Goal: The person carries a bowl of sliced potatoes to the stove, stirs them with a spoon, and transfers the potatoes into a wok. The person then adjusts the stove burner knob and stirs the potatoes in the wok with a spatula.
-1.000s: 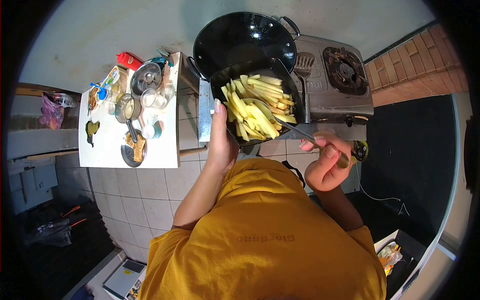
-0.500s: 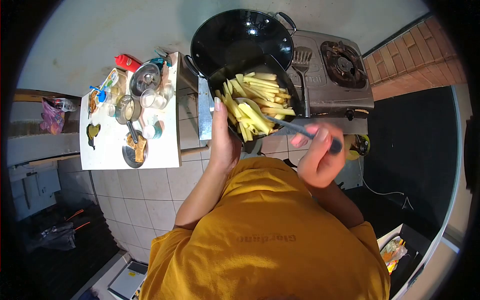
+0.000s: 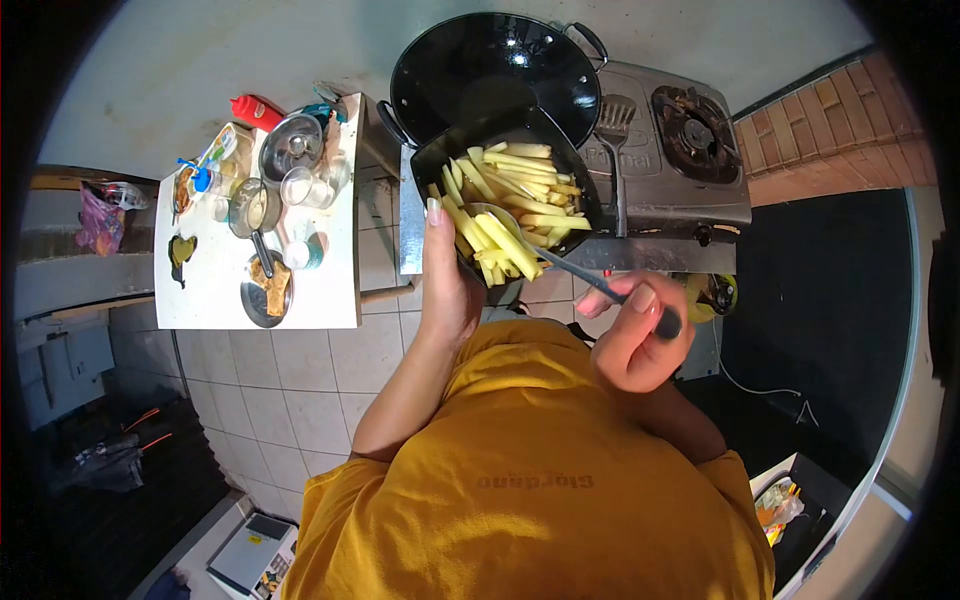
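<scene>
My left hand (image 3: 447, 275) grips the near left side of a black square bowl (image 3: 530, 122), thumb over its rim. Raw-looking potato sticks (image 3: 530, 172) fill much of the bowl, which is held tilted in front of the wok. My right hand (image 3: 645, 330) is closed around the dark handle of a spoon (image 3: 585, 274). The spoon's head is among the potato sticks, partly covered by them. Just beyond the bowl, a black wok (image 3: 480, 65) sits on the left part of the stove, its lower edge hidden by the bowl.
A slotted spatula (image 3: 617, 150) lies on the stove (image 3: 665, 195), left of the bare burner (image 3: 693, 130). On the left, a white table (image 3: 200, 300) carries a small saucepan (image 3: 250, 208), a metal bowl (image 3: 285, 150), a red bottle (image 3: 257, 112) and a plate with brown food (image 3: 268, 290).
The view has shifted slightly. My right hand and the spoon handle have moved a little downward, with the spoon's head still among the potato sticks. The left hand keeps its hold.
</scene>
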Demonstrator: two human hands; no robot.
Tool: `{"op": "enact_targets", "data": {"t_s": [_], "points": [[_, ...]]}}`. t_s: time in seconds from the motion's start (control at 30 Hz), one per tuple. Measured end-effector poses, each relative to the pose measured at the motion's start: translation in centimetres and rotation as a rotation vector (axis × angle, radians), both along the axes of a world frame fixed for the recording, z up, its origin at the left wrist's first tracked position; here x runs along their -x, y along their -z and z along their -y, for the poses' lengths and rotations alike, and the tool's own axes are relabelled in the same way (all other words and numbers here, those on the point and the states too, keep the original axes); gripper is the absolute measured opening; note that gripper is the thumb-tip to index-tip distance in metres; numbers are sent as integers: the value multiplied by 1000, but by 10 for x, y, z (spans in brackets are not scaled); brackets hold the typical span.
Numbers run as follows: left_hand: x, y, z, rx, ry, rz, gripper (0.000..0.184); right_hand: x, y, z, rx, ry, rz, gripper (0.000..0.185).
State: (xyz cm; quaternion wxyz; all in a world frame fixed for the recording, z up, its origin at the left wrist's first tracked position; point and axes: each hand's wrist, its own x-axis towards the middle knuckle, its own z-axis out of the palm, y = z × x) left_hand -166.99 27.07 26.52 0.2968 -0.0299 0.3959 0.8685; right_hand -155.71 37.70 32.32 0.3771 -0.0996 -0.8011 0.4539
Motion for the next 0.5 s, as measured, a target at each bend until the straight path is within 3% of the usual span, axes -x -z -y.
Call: {"op": "enact_targets", "data": {"t_s": [0.03,0.13,0.33,0.47,0.5], "points": [[0,0,0,9,-7,-6,62,1,0,-1,2,-1,4,14],[1,0,0,7,-10,-1,62,12,-3,-8,453,87,110,21],[4,3,1,19,4,-9,61,18,-10,-16,154,9,137,20],[7,1,-3,19,-25,-8,60,22,-11,-12,310,26,159,21],[8,2,-3,15,-23,-10,60,26,-11,-13,450,48,140,22]]}}
